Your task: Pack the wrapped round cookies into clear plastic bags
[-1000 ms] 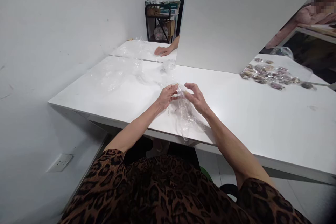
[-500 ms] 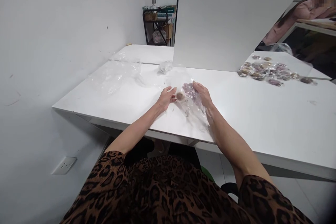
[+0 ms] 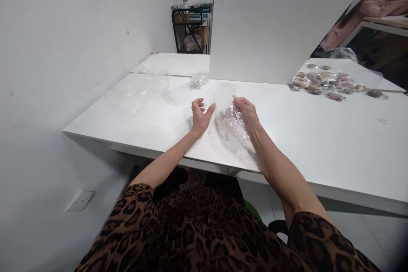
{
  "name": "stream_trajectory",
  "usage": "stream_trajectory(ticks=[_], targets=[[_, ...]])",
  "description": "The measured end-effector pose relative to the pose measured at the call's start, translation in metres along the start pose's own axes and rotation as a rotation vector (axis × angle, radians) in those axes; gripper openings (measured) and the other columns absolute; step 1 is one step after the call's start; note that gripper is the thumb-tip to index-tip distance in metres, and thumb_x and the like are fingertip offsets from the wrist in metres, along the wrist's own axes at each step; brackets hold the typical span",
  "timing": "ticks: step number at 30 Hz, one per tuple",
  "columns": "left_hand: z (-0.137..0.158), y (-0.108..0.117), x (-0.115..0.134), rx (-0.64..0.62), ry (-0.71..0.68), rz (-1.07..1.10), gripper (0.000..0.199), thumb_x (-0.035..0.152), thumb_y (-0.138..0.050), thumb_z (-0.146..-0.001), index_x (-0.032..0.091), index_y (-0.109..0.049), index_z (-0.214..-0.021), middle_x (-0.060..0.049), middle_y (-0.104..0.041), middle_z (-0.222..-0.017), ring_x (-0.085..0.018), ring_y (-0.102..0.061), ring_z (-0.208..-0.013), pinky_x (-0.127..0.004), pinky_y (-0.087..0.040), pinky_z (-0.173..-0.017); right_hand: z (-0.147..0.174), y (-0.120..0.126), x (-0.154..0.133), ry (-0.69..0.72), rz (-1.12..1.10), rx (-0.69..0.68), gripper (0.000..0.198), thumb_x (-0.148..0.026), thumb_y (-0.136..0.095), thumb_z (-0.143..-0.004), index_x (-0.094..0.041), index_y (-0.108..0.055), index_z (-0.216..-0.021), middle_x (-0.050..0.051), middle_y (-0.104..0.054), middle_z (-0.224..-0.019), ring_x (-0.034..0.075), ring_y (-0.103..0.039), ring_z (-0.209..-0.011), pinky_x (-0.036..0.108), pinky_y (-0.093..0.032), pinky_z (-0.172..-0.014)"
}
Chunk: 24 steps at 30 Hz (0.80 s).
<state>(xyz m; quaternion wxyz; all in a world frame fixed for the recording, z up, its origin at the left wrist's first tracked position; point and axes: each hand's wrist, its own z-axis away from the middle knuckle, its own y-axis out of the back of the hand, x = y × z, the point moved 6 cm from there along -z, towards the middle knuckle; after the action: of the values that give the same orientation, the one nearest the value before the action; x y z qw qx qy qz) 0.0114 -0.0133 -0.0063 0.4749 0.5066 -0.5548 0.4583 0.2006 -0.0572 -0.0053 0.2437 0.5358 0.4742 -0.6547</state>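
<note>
Near the middle of the white table [image 3: 293, 144], my right hand [image 3: 247, 111] pinches the edge of a clear plastic bag [image 3: 234, 131]. The bag hangs down toward the table's front edge, and pinkish-brown contents show through its upper part; their kind is unclear. To the left of the bag, my left hand [image 3: 202, 115] is raised with thumb and fingers apart and nothing seen in it. Its palm faces the bag without gripping it.
Crumpled clear plastic [image 3: 137, 91] lies at the table's left, with a smaller clear bundle [image 3: 199, 80] behind my hands. Several wrapped brownish and purple pieces [image 3: 334, 83] are piled at right. A white panel [image 3: 255, 25] rises behind the table. A person's pink sleeve [image 3: 347, 21] appears far right.
My left hand has drawn away from the bag and spread its fingers. The round brown piece beside it no longer shows. My right hand keeps its hold while the bag has shifted.
</note>
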Motion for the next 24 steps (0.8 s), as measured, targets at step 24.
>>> stream_trajectory(ticks=[24], targets=[[0.024,-0.010,-0.002,-0.428,0.481,0.389,0.034,0.033,-0.087,-0.082,0.016,-0.058,-0.084,-0.002,-0.070,-0.086,-0.013,-0.066,-0.071,-0.029,-0.052,-0.070,0.004,-0.011,0.008,-0.058,0.006,-0.120,0.063,-0.075,-0.086,-0.063,-0.022,-0.058,-0.078,-0.002,-0.062,-0.072,0.008,-0.053,-0.056,0.022,-0.044,-0.049]])
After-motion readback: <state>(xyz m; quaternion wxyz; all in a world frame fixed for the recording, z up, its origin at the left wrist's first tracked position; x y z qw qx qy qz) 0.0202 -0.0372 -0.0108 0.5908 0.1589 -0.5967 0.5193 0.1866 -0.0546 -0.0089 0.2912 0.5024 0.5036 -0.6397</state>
